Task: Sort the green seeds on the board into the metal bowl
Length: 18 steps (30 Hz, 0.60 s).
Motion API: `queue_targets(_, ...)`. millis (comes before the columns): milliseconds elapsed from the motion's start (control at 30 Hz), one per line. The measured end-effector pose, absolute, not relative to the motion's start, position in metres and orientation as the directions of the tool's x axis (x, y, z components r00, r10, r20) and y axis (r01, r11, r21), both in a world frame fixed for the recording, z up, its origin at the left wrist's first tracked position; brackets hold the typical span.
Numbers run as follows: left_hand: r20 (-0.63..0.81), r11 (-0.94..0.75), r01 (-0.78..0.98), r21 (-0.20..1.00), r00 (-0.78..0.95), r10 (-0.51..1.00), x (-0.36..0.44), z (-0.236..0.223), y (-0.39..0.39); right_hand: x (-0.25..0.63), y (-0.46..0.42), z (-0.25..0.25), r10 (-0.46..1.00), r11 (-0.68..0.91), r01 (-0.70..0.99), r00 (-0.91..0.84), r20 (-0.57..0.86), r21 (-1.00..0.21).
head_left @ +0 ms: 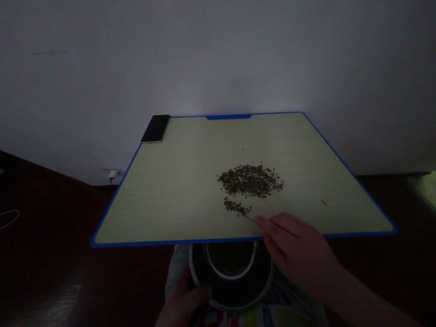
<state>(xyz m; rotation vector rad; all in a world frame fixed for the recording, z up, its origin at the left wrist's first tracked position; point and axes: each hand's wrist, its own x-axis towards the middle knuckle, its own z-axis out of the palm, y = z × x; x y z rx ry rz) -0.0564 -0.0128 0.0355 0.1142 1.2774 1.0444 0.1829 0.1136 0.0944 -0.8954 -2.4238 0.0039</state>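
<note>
A pale green table with a blue rim carries a large heap of small brownish grains. A smaller clump of grains lies just in front of it. My right hand rests at the table's near edge, fingers together and pointing at the small clump, pinched on a thin pale stick whose tip reaches the clump. Below the near edge, my left hand grips the rim of a round metal bowl with dark contents inside.
A black phone lies on the table's far left corner. A single stray grain sits to the right. A white wall stands behind the table, with a plug low on the left. The floor is dark. Patterned fabric shows under the bowl.
</note>
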Motion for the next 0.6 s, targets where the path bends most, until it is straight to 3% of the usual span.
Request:
queue_targets(267,-0.711,0.542,-0.59,0.598,-0.079,0.698,-0.055,0.04,-0.01,0.212,0.123,0.097,0.691,0.697,0.673,-0.54,0.481,-0.245)
queue_targets(600,-0.71,0.545,-0.578,0.607,-0.086,0.699,-0.054,0.039,-0.011,0.177,0.11,0.1,0.587,0.808,0.504,-0.646,0.488,-0.305)
